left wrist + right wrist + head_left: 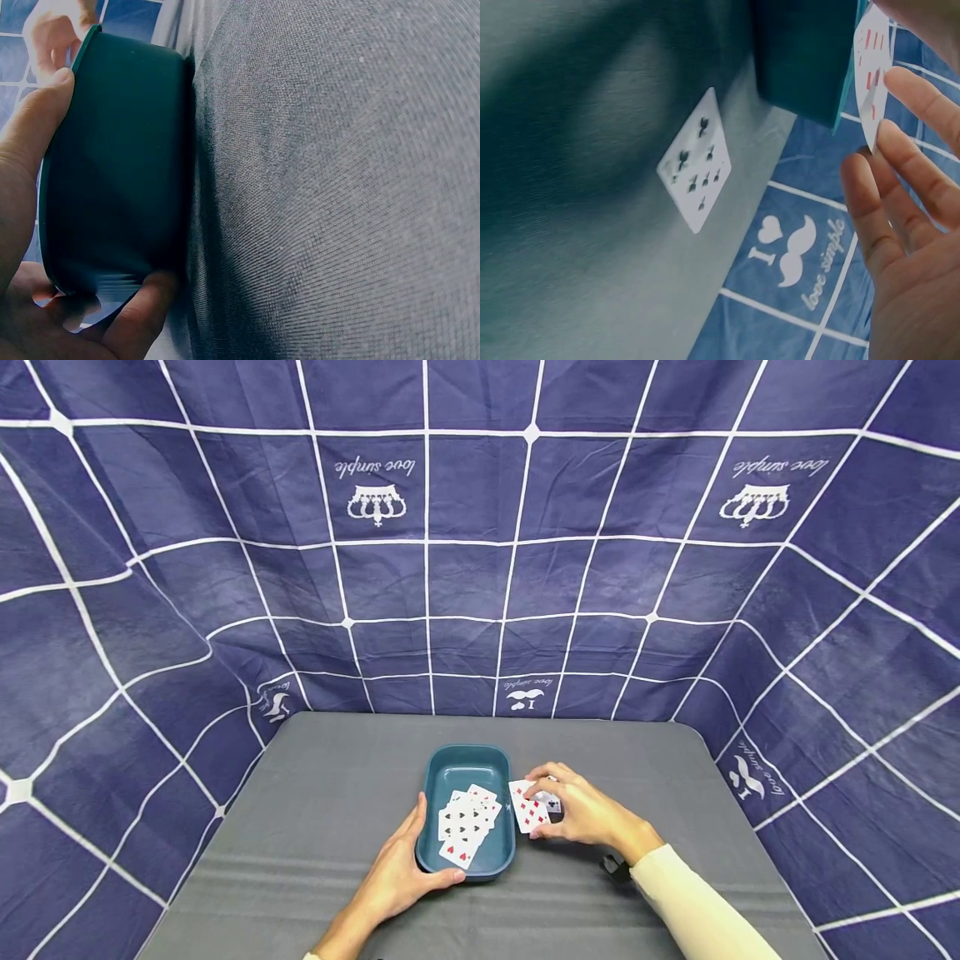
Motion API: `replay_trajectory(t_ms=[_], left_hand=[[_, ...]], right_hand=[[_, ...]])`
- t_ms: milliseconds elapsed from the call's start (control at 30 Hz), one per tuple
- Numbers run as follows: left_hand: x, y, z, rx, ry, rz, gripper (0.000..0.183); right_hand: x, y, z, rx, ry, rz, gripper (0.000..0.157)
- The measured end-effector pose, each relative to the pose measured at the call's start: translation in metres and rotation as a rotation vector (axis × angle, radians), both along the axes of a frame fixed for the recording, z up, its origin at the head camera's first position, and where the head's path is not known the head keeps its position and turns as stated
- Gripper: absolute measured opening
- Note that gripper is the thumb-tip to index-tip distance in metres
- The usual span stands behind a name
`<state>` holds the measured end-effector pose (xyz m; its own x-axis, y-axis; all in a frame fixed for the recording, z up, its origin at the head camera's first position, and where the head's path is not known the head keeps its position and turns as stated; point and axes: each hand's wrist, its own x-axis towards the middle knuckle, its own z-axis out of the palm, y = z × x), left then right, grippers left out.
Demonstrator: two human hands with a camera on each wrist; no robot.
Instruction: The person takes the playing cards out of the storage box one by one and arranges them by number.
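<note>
A teal, deep rectangular tray stands on the grey table, with several playing cards overlapping face up inside it. My left hand grips its left side and near corner; in the left wrist view the thumb lies at the rim and fingers reach the outer wall of the tray. Just right of the tray, my right hand pinches a red diamond card, held above the table. Partly hidden by that hand, a black-suited card lies face up; the right wrist view shows this table card whole.
Grey cloth covers the table. Blue curtains with white grid lines and printed motifs rise at its back and sides. A small black object shows beneath my right wrist.
</note>
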<state>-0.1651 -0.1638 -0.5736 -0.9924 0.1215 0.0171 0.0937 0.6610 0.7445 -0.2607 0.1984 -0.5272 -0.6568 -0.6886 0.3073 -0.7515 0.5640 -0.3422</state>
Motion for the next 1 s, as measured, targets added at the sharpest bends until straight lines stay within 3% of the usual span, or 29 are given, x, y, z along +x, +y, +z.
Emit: replay_trajectory(t_ms=[300,633,1000], left_hand=[[-0.002,0.0,0.004,-0.01,0.014,-0.005,0.154],[0.001,0.001,0.004,-0.01,-0.004,-0.005,0.153],[0.0,-0.001,0.001,-0.009,-0.002,-0.006,0.152]], right_hand=[[0.016,0.018,-0.011,-0.035,0.096,-0.038,0.05],[0.037,0.03,-0.037,-0.019,0.06,-0.123,0.046],[0.053,0.034,-0.053,0.0,0.048,-0.132,0.042]])
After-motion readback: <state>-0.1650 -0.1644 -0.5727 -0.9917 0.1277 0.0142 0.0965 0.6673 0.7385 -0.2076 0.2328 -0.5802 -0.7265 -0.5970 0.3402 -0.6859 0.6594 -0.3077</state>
